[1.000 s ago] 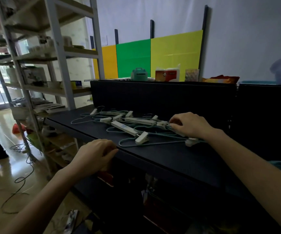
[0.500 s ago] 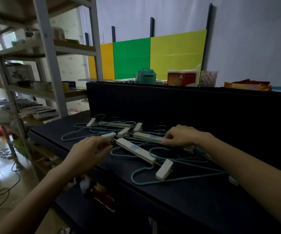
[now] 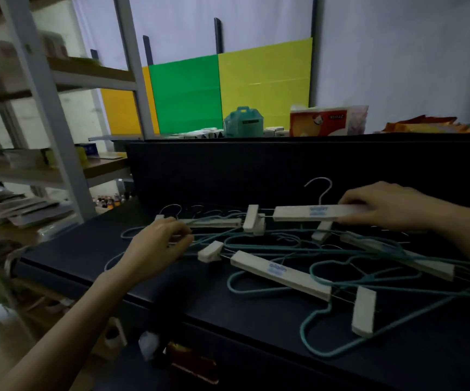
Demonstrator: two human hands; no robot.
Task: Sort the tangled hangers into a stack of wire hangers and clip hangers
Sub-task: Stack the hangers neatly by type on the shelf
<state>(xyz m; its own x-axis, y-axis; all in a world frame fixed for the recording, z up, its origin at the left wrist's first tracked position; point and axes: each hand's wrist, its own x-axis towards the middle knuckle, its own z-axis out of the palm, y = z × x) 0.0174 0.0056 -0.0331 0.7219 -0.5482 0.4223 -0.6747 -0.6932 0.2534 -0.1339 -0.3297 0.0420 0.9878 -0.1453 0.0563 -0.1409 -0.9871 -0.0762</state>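
While the right hand point(image 3: 391, 206) grips the bar of a white clip hanger point(image 3: 310, 213) lifted at one o'clock, the left hand point(image 3: 157, 246) pinches teal wire in the tangle point(image 3: 298, 249) at nine o'clock. More clip hangers and teal wire hangers point(image 3: 341, 342) sprawl knotted across the dark table point(image 3: 171, 289), from center toward four o'clock.

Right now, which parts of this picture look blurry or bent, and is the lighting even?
Head view: the shelving at left is smeared and leans, a wide-angle effect; the hangers and both hands, left and right, look fairly sharp; the dark table sits in dim light, while the coloured panels behind are bright.
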